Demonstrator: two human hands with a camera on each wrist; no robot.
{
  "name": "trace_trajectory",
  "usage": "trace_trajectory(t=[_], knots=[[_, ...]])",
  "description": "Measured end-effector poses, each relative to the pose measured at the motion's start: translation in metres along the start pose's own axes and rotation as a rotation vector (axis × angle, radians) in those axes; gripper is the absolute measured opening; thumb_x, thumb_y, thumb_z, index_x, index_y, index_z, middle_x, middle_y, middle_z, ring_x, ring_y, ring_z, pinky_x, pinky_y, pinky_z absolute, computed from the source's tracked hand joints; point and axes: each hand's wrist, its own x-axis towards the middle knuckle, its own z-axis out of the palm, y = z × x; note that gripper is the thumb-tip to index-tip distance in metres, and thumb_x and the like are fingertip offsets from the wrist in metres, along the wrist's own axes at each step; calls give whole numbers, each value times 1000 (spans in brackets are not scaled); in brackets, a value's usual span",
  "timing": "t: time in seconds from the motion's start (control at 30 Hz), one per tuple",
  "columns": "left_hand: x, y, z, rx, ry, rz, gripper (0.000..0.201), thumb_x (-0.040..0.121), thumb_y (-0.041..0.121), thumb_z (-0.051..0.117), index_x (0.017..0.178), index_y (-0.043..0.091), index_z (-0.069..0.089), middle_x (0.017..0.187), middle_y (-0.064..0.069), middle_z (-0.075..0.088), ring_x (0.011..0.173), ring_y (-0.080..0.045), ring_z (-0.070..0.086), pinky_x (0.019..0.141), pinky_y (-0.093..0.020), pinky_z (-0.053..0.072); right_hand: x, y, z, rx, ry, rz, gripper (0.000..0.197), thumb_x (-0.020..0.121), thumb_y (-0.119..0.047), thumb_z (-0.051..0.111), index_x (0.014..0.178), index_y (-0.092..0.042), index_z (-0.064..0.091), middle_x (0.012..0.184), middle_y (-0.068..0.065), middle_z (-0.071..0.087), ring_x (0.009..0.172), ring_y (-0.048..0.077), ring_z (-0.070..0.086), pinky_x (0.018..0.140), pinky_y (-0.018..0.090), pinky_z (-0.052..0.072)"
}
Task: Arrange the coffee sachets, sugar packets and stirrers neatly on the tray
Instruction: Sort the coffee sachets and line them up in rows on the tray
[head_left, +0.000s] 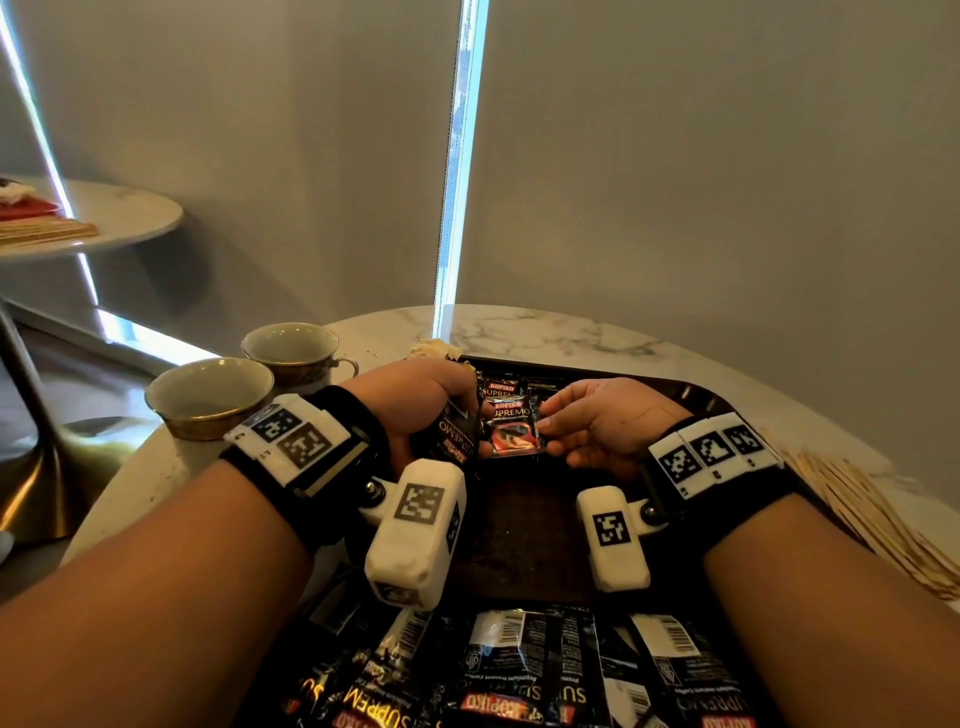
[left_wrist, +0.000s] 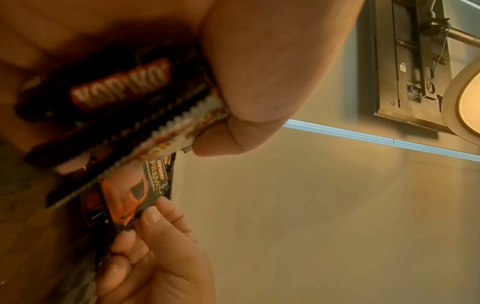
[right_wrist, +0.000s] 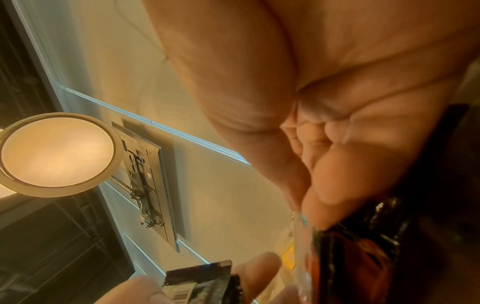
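- While the left hand (head_left: 415, 410) is gripping a bunch of black foil coffee sachets (head_left: 451, 434), the right hand (head_left: 597, 426) is pinching one upright black-and-red sachet (head_left: 511, 426) just beside it, above the dark rectangular tray (head_left: 524, 540).
- Seen from the left wrist, the right fingertips (left_wrist: 153, 215) are nipping that sachet's lower corner.
- Seen from the right wrist, the sachet is running lengthwise away from curled fingers (right_wrist: 345, 185).

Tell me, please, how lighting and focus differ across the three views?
Head view: dim, with a bright window strip and bent edges; left wrist view: warm cast, the near Kopiko sachet blurred; right wrist view: the ceiling lamp glows and the right hand is soft.
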Motion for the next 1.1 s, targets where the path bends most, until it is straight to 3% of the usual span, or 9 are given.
trace_trajectory(t=[0.37,0.57,0.8,0.87,0.93,1.0,1.1], knots=[[4,-3,-1,17,15,-30,44,92,3,46,135,-7,51,95,-18,60,65,-29,65,46,-31,55,-4,-3,2,-39,25,-2,9,90,-2,67,99,-1,65,85,16,71,68,24,71,56,29,57],[5,-4,-2,34,18,-22,42,91,4,47,132,-6,53,91,-18,63,60,-28,68,49,-33,57,-5,-4,1,-24,27,7,5,91,-4,67,95,-1,64,85,18,70,68,25,71,54,28,57],[6,-4,-3,0,21,1,44,91,4,46,134,-4,52,83,-15,60,66,-29,62,63,-37,55,-3,-4,-2,1,25,37,6,94,-8,64,95,-3,61,79,15,70,63,23,71,53,28,57],[6,-4,-3,-2,20,20,44,91,5,47,133,-4,53,76,-15,62,64,-28,61,67,-39,53,-3,-4,-3,7,30,23,5,94,-8,63,94,-3,61,78,15,70,61,22,70,50,27,56],[5,-3,-3,-34,14,24,40,91,11,51,129,-1,54,71,-15,64,60,-27,62,63,-37,53,-4,-3,-4,17,33,-3,5,95,-7,62,94,-2,60,76,14,70,59,21,68,47,25,55],[3,-1,-3,-114,-22,24,39,87,21,53,122,4,55,78,-15,61,58,-26,60,59,-34,52,-5,-4,-6,40,30,-49,4,94,-7,62,95,-2,60,75,14,69,57,20,67,45,25,54],[4,1,-5,-241,-63,31,53,72,27,51,120,5,58,82,-17,58,58,-28,58,60,-34,50,-6,-8,-9,72,3,-185,5,91,-5,66,95,-7,64,74,10,70,55,19,63,43,26,48]])
